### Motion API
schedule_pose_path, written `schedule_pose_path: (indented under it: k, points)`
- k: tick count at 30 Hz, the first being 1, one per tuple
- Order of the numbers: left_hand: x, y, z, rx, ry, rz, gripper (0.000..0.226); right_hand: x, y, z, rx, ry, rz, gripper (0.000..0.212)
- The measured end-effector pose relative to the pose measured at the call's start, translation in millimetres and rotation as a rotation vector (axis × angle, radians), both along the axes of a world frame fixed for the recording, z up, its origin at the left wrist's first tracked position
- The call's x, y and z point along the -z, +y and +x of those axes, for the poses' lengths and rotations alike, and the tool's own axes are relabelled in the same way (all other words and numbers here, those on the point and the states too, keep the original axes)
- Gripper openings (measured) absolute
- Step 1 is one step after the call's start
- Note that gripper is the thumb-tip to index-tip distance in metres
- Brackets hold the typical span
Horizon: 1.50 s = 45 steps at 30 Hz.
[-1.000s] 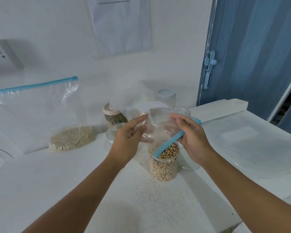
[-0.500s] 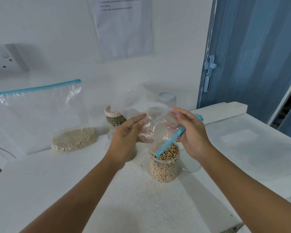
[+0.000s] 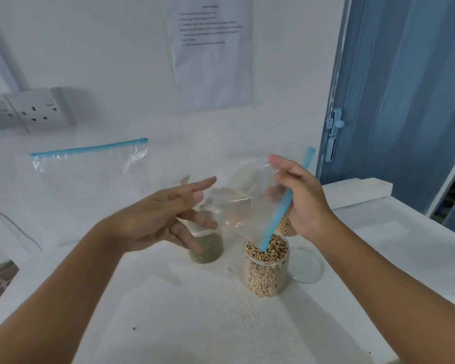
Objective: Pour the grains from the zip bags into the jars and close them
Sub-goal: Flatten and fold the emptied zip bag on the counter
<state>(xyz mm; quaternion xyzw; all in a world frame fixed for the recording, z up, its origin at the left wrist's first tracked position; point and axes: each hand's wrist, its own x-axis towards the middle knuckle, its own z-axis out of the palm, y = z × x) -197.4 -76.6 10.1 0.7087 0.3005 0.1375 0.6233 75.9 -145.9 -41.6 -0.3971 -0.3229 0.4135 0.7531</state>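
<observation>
My right hand (image 3: 304, 198) pinches an emptied clear zip bag (image 3: 237, 203) just above the jars. The bag's blue zip strip (image 3: 279, 216) slants down, and its lower end touches the beans in an open clear jar (image 3: 267, 271) filled nearly to the brim. My left hand (image 3: 166, 214) hovers left of the bag with its fingers spread and holds nothing. Partly behind those fingers stands a jar of green grains (image 3: 208, 249). A third jar of beans (image 3: 286, 228) peeks out below my right hand. A second zip bag (image 3: 90, 164) leans on the wall at the left.
A clear lid (image 3: 309, 266) lies right of the bean jar. A white block (image 3: 357, 191) sits at the back right beside a blue folding door (image 3: 405, 101). A wall socket (image 3: 37, 109) and a printed sheet (image 3: 210, 53) are on the wall.
My left hand has let go of the bag and spread open to the left. My right hand has raised the bag's zip end higher. The view has tilted upward.
</observation>
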Motion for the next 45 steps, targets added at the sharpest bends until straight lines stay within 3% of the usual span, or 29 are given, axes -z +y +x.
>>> schedule_pose_path:
  k: [5,10,12,16,19,20,23,24,27,31,36,43,45]
  points:
    - [-53,5,-37,0.03,0.028,0.148,0.07,-27,2,-13,-0.093,-0.106,0.069,0.036]
    - [-68,13,-35,-0.173,-0.181,0.447,0.072,-48,1,-30,-0.277,-0.227,0.136,0.045]
    - [-69,13,-29,-0.175,-0.233,0.457,0.066,-53,1,-37,-0.342,-0.288,0.145,0.05]
    - [-63,13,-17,-0.099,-0.16,0.428,0.045,-59,-1,-48,-0.453,-0.364,0.145,0.054]
    - [-53,17,-19,-0.048,-0.097,0.345,0.073,-57,2,-49,-0.51,-0.401,0.11,0.046]
    - [-51,18,-24,-0.043,-0.066,0.321,0.073,-55,4,-46,-0.526,-0.439,0.09,0.042]
    - [-47,21,-40,-0.101,0.011,0.336,0.02,-52,8,-35,-0.458,-0.672,-0.042,0.03]
    - [-44,22,-46,-0.131,0.033,0.341,0.017,-50,10,-32,-0.414,-0.755,-0.084,0.026]
    - [-38,22,-61,-0.2,0.134,0.291,0.021,-40,19,-31,-0.325,-0.898,-0.112,0.022]
    - [-34,16,-68,-0.074,0.2,0.172,0.032,-30,27,-40,-0.271,-0.992,-0.109,0.022]
    - [-23,13,-67,-0.114,0.062,0.147,0.033,-27,30,-54,-0.25,-1.01,-0.101,0.028]
    - [-14,12,-72,-0.334,-0.057,0.183,0.026,-5,36,-62,0.124,-1.003,0.005,0.031]
    - [-13,12,-74,-0.365,-0.119,0.166,0.027,-1,32,-67,0.167,-0.895,-0.014,0.032]
